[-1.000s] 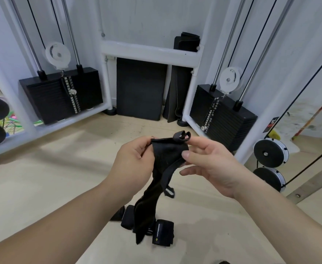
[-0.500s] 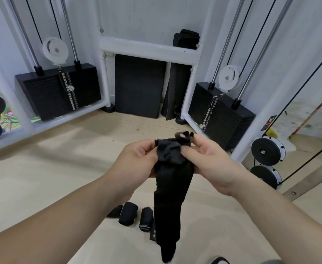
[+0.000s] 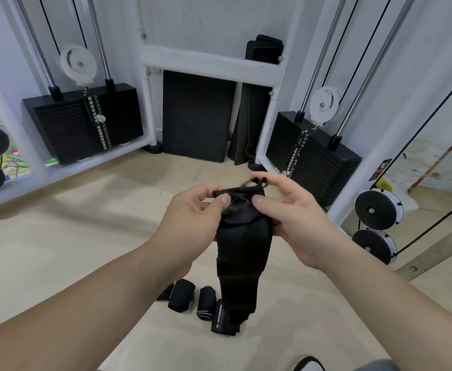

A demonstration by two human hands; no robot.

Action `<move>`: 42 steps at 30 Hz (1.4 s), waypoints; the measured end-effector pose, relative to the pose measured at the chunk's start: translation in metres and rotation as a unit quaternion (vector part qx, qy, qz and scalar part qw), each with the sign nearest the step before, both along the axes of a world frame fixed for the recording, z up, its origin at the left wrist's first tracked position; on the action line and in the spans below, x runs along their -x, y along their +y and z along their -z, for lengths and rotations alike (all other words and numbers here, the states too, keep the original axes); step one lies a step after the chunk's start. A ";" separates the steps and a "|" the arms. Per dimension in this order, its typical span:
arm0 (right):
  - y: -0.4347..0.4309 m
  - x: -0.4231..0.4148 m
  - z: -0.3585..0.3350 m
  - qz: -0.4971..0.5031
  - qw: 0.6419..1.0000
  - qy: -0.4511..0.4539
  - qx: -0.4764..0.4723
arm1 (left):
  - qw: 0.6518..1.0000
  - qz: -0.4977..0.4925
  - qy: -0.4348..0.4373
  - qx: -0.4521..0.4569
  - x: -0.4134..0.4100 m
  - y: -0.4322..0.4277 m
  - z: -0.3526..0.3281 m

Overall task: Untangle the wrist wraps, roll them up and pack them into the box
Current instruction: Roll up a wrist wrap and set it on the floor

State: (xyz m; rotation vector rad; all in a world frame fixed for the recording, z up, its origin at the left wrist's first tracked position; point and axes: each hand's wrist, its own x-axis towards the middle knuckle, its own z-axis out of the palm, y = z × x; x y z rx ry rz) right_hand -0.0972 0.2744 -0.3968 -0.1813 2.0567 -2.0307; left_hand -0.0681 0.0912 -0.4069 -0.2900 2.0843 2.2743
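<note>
A gym corner with a white cable machine: two black weight stacks (image 3: pixel 85 124) stand along the far edge of a pale floor (image 3: pixel 59 250), and dark mats lean on the wall between them. The wrist wrap (image 3: pixel 242 253) in hand is held above the middle of the floor, its top end bunched and its length hanging straight down. The left hand (image 3: pixel 192 210) pinches the top left corner between thumb and curled fingers. The right hand (image 3: pixel 297 218) pinches the opposite corner with its thumb, the index finger reaching up to the thumb loop (image 3: pixel 257 182). Three rolled wraps (image 3: pixel 182 295) lie close together on the floor below, well apart from the far edge; no box is in view.

The wrap looks light, soft and limp, with stiffer bands across it, probably hook-and-loop that will snag on itself. It likely rolls best taken by the loop end, both thumbs keeping the band flat and taut so the coil stays tight.
</note>
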 end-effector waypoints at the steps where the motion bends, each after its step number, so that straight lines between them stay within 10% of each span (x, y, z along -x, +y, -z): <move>1: 0.002 0.000 -0.001 -0.009 1.000 0.006 0.010 | 1.000 -0.003 0.002 -0.006 0.000 0.000 0.000; 42: -0.010 -0.008 0.002 -0.041 0.974 0.140 -0.176 | 0.998 -0.027 -0.013 0.050 -0.002 0.001 0.012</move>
